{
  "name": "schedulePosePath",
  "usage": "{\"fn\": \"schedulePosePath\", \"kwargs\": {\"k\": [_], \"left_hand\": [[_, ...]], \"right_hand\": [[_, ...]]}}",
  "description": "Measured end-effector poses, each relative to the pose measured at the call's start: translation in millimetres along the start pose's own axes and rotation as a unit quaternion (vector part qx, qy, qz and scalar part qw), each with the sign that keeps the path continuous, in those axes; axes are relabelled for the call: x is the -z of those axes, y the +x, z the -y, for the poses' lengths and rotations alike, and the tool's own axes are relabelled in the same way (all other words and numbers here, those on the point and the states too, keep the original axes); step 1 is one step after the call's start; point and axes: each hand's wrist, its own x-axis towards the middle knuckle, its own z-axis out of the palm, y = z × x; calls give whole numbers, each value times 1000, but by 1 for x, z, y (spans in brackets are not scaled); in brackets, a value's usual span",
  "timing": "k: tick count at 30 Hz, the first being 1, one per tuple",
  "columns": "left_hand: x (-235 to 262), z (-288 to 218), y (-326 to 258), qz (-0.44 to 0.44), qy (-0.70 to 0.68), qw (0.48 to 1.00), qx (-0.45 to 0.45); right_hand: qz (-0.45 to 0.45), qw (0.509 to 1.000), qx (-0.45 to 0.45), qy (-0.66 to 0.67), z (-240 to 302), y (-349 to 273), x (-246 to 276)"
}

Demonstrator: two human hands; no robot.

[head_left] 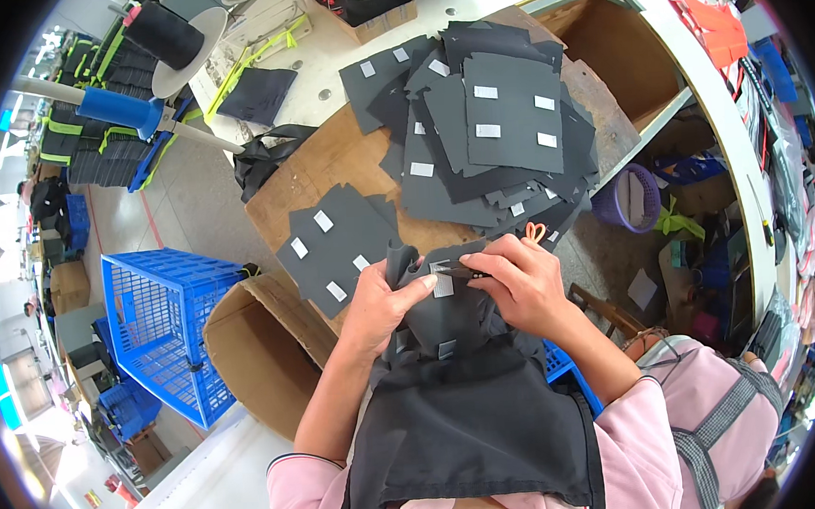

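Note:
My left hand [381, 309] is closed on the edge of a dark grey fabric piece [432, 322], thumb beside a white label [443, 284]. The piece is folded and curled upward by my fingers, its lower part against my black apron [467, 426]. Pinched in my right hand [527, 283] are small dark scissors [459, 271], their tips at the label's upper end. Orange loops [535, 233] show just beyond my right knuckles; whether they belong to the scissors is hidden. Past my hands lies a messy stack of dark grey pieces [515, 147] with white labels.
More labelled pieces [346, 230] lie left on the brown board [306, 172]. A cardboard box [255, 332] and a blue crate [163, 332] stand at the left. Near right are a purple basket [628, 197] and another person in pink [710, 395].

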Motion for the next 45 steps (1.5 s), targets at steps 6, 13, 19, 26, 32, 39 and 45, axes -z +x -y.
{"fn": "schedulePosePath", "kwargs": {"k": [6,13,19,26,32,39,45], "left_hand": [[4,2,1,-9,-7,1000,14],[4,0,3,5,8,1000,16],[5,-5,4,2,3,1000,22],[10,-4,10,27,53,997,54],[22,-8,5,-40,74,996,3],[132,70,63,-267,169,945,-83],[96,77,77,-458,570,674,-99]], "right_hand": [[-18,1000,-14,-1,-6,-7,-4],[7,1000,1,3,-5,-1,-4],[-2,1000,5,11,-10,-2,-4],[38,999,5,-9,-7,8,5],[-54,998,-2,13,-11,7,-4],[-16,956,-261,-129,-104,6,-20],[31,941,-193,-278,-178,-5,-31]]}}
